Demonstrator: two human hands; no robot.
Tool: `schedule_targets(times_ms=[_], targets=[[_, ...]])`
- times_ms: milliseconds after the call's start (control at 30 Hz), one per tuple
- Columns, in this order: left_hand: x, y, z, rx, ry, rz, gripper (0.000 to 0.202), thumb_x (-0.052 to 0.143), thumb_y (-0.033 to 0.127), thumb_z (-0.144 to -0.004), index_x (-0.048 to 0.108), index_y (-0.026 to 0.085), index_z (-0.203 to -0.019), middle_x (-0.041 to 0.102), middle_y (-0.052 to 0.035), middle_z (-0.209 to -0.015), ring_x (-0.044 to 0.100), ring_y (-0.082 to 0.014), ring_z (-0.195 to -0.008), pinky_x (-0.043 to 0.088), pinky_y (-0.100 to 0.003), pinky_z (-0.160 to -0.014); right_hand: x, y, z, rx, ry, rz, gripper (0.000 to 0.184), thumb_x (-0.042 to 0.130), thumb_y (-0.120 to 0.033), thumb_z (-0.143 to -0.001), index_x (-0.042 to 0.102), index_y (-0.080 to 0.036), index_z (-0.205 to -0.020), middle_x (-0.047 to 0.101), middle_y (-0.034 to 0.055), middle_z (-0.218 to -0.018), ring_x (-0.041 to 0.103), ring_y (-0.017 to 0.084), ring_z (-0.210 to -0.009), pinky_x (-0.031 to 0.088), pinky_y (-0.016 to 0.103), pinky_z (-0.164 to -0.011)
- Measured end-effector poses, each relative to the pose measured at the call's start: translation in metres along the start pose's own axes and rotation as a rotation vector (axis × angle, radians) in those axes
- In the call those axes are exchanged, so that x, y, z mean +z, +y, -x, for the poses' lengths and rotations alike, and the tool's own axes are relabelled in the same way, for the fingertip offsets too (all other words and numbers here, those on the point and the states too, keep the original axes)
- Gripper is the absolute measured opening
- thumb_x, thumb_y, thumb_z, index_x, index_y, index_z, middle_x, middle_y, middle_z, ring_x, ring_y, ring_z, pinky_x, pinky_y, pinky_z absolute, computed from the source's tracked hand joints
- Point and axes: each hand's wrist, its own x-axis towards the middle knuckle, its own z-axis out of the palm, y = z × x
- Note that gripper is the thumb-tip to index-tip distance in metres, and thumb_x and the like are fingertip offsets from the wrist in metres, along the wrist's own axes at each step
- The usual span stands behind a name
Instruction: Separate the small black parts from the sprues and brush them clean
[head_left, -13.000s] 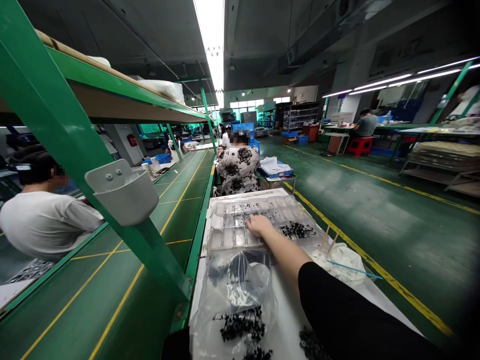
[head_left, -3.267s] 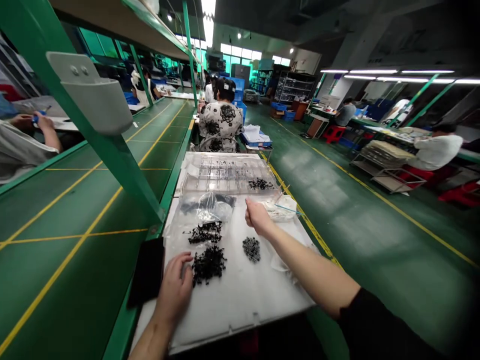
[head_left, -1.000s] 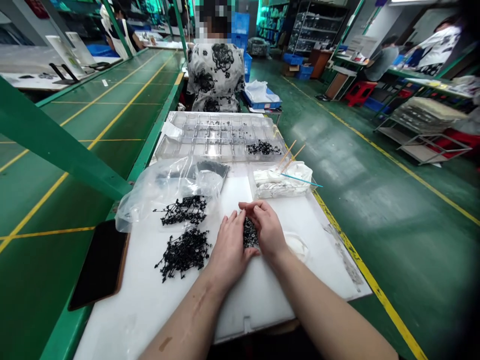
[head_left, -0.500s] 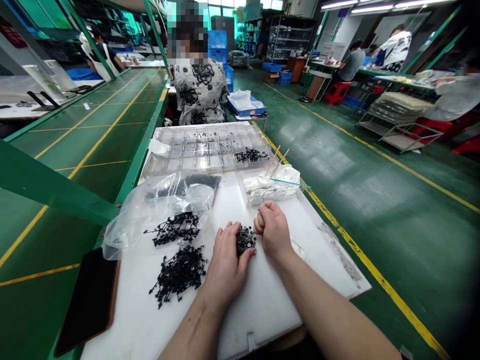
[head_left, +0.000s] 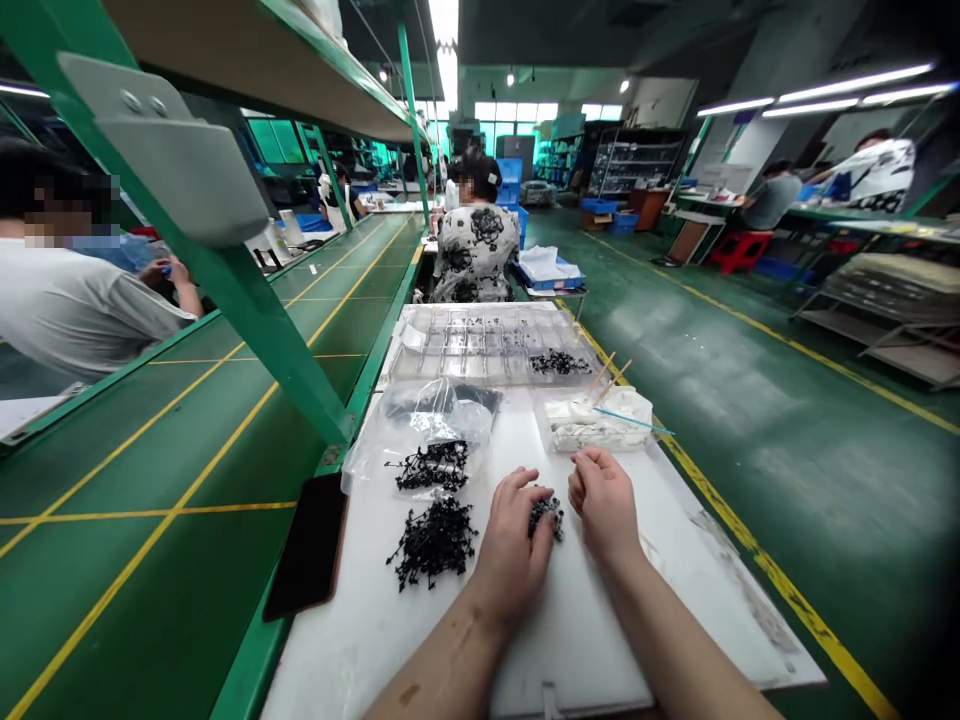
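At the middle of the white table [head_left: 390, 650], with twelve o'clock pointing away from the person, lies a small pile of grey rings [head_left: 553, 515]. The left hand [head_left: 514, 535] curves round it from nine o'clock, thumb and fingers spread, seemingly touching its edge. The right hand [head_left: 607, 505] sits just beside it at three o'clock, fingers curled in; whether something is pinched inside, I cannot tell.

A second earlier both hands cup the pile together; now they are apart, and the view is raised to take in more of the room. For the sorting of these bits, this appears to leave the left hand alone guarding the rings, while the right is free of them.

At eleven o'clock stands a clear divided tray [head_left: 450, 367]: black bits [head_left: 560, 362] crowd its near right compartment, and smaller specks lie scattered in others. At ten o'clock is a clear plastic bag [head_left: 367, 445], a clump of black stalks [head_left: 435, 466] at its near end; a looser heap of black stalks [head_left: 431, 545] lies at nine. At one o'clock, a clear box [head_left: 547, 432] holds white cloth [head_left: 600, 412], with two wooden sticks [head_left: 602, 374] and a blue stick [head_left: 634, 419] leaning out.
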Motion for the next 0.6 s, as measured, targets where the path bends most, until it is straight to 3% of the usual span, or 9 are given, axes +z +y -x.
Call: schedule_targets(times_ms=[133,233,367,467,600], targets=[[-0.002,0.004,0.004,0.112,0.043,0.091,0.018,0.050,0.021,-0.106,0.068,0.019,-0.104,0.074,-0.0095,-0.106,0.072,-0.0223,-0.108,0.062,-0.043,-0.097,-0.037,-0.027,0.012,-0.133,0.075,0.241,0.029,0.065,-0.048,-0.099,0.064,-0.019,-0.094,0.053,-0.0042,-0.069,0.048,0.012,-0.059,0.040,0.026,-0.056],[-0.005,0.003,0.010,0.103,0.068,0.133,0.018,0.055,0.029,-0.108,0.066,0.017,-0.101,0.070,-0.0029,-0.091,0.070,-0.0178,-0.085,0.062,-0.036,-0.079,-0.071,-0.032,0.036,-0.181,0.084,0.430,0.019,0.074,-0.039,-0.089,0.073,-0.022,-0.095,0.069,0.0038,-0.086,0.061,0.021,-0.083,0.050,0.035,-0.078],[-0.006,-0.001,0.012,0.080,0.078,0.162,0.021,0.058,0.035,-0.108,0.068,0.016,-0.103,0.063,0.0029,-0.076,0.063,-0.0134,-0.065,0.056,-0.029,-0.064,-0.105,-0.020,0.059,-0.137,0.013,0.583,0.018,0.083,-0.035,-0.085,0.074,-0.019,-0.087,0.074,0.0061,-0.102,0.066,0.024,-0.106,0.050,0.047,-0.104],[-0.007,-0.002,0.012,0.073,0.075,0.160,0.019,0.058,0.031,-0.106,0.069,0.016,-0.103,0.062,0.0036,-0.072,0.062,-0.0136,-0.063,0.054,-0.028,-0.062,-0.125,-0.021,0.036,-0.068,0.086,0.599,0.021,0.074,-0.038,-0.097,0.073,-0.017,-0.100,0.072,0.0073,-0.116,0.066,0.023,-0.113,0.053,0.048,-0.106],[-0.011,0.000,0.013,0.051,0.104,0.141,0.020,0.054,0.029,-0.105,0.071,0.018,-0.101,0.065,0.0017,-0.071,0.064,-0.0152,-0.063,0.055,-0.027,-0.064,-0.142,-0.034,-0.038,0.109,0.299,0.500,0.033,0.066,-0.042,-0.103,0.067,-0.016,-0.124,0.069,0.0087,-0.120,0.070,0.021,-0.102,0.062,0.041,-0.089]])
